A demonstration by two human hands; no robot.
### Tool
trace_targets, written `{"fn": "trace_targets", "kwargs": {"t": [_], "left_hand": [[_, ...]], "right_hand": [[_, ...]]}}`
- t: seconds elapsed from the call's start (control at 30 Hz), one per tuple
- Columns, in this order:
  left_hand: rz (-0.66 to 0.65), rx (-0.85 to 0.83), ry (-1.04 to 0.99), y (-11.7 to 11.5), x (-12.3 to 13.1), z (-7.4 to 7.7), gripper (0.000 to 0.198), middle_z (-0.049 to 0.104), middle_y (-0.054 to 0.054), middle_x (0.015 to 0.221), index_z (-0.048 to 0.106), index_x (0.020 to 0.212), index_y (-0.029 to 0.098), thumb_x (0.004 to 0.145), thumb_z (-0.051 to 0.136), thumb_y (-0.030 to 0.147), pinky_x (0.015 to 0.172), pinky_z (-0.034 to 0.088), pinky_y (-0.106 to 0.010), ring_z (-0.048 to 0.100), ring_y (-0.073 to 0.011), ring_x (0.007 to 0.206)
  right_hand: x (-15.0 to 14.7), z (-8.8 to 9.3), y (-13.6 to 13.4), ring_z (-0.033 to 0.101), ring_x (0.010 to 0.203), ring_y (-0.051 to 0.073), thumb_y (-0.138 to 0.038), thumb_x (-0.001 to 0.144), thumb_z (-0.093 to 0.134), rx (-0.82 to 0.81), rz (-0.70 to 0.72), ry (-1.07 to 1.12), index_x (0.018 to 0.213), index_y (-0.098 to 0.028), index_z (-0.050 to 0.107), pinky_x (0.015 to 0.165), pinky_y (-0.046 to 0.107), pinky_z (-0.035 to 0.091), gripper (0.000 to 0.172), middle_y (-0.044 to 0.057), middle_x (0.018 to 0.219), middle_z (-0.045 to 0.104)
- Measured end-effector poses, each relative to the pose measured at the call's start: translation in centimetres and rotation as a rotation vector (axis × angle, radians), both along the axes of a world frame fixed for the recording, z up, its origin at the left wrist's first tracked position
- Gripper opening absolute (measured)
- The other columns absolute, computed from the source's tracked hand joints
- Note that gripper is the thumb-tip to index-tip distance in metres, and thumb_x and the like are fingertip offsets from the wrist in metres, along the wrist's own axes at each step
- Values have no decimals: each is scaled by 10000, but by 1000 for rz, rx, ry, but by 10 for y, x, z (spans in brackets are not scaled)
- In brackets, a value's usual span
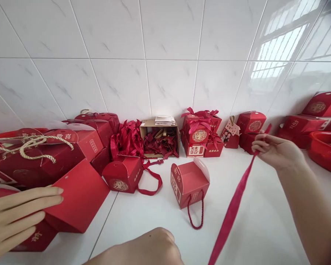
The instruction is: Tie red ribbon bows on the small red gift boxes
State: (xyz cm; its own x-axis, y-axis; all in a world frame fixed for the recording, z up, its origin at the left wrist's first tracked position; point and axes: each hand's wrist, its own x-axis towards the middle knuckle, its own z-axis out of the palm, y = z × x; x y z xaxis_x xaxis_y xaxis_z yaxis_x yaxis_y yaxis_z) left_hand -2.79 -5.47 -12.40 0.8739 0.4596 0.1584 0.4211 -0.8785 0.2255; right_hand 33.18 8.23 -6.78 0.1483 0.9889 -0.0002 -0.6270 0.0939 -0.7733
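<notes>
Nearest the camera, the person's left hand lies back upward at the lower edge, knuckles bent; its fingers are hidden, so how far it is closed and whether it has hold of anything cannot be told. At right, the person's right hand is raised above the white tabletop, thumb and fingers pinched together on one end of a crimson ribbon. From this pinch the ribbon slants down, nearly straight, and leaves the view at the lower edge.

Step in hand, as judged from the pose: extending a single length of ribbon. Next, the move appears to call for a sustained pinch at the upper end and control of the unseen lower end, without twisting the strip.

Left of the ribbon stands a red gift box with a dark red cord handle, touched by neither hand. Behind it are a cardboard carton of dark red scraps and a stack of bow-tied gift boxes. At far left, another person's hand rests, fingers extended, against a red carton panel.
</notes>
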Motion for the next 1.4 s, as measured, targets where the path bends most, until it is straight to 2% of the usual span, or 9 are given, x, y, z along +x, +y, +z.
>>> {"fn": "trace_targets", "kwargs": {"t": [0.13, 0.27, 0.33, 0.4, 0.47, 0.53, 0.67, 0.83, 1.4], "left_hand": [[71, -21, -148, 5, 3, 10, 346, 433, 63, 434, 470, 540, 200, 849, 569, 321, 515, 377, -231, 403, -81, 413], [453, 24, -488, 20, 2, 29, 104, 627, -45, 859, 535, 866, 199, 872, 533, 303, 727, 491, -282, 602, -162, 813], [597, 84, -544, 30, -1, 30, 361, 555, -132, 1189, 460, 1156, 194, 846, 578, 335, 901, 482, -375, 540, -236, 1118], [676, 109, -533, 40, -6, 25, 552, 440, -168, 1350, 364, 1306, 199, 836, 596, 372, 1002, 432, -453, 436, -281, 1268], [702, 85, -473, 48, -10, 21, 420, 450, -142, 1355, 455, 1260, 221, 871, 545, 351, 1024, 425, -467, 426, -282, 1293], [704, 71, -388, 53, -14, 19, 225, 503, -96, 1315, 603, 1080, 240, 897, 495, 313, 995, 462, -447, 467, -274, 1267], [706, 142, -279, 56, -17, 18, 221, 533, -60, 1330, 699, 848, 232, 887, 485, 274, 916, 528, -420, 561, -268, 1174], [694, 221, -243, 57, -16, 13, 228, 568, -71, 1314, 737, 863, 233, 874, 510, 241, 896, 546, -417, 573, -266, 1164], [615, 262, -253, 47, -6, 15, 211, 604, -78, 1279, 744, 874, 211, 866, 534, 198, 891, 557, -431, 600, -266, 1108]], "right_hand": [[-44, -22, 5, 570, 543, 123, -73, 808, 534, -175, 256, -190, 799, -170, 575, 445, 234, 471, 105, 47, 741, 610], [-98, -31, -15, 671, 818, 187, -177, 829, 616, -172, 685, -433, 898, -160, 622, 755, 340, 549, 71, 70, 947, 667], [-115, -31, -28, 678, 866, 188, -219, 835, 628, -152, 804, -442, 952, -168, 624, 814, 350, 536, 127, 64, 994, 666], [-126, -29, -39, 680, 917, 205, -251, 837, 634, -143, 907, -435, 974, -158, 632, 836, 351, 526, 166, 83, 1043, 664], [-133, -27, -48, 670, 960, 219, -279, 846, 624, -117, 990, -449, 970, -142, 654, 841, 346, 520, 188, 102, 1066, 660], [-138, -24, -55, 655, 980, 216, -313, 855, 611, -82, 1010, -495, 927, -140, 680, 829, 332, 520, 200, 89, 1006, 667], [-141, -22, -59, 619, 953, 192, -392, 847, 613, -39, 964, -640, 764, -156, 692, 803, 313, 519, 263, 41, 816, 640], [-137, -25, -56, 528, 712, 111, -414, 851, 594, -16, 881, -766, 820, -165, 711, 839, 340, 498, 276, 28, 826, 624], [-143, -18, -65, 463, 680, 122, -457, 854, 572, 115, 872, -854, 689, -170, 598, 726, 274, 407, 332, -13, 689, 518]]}}
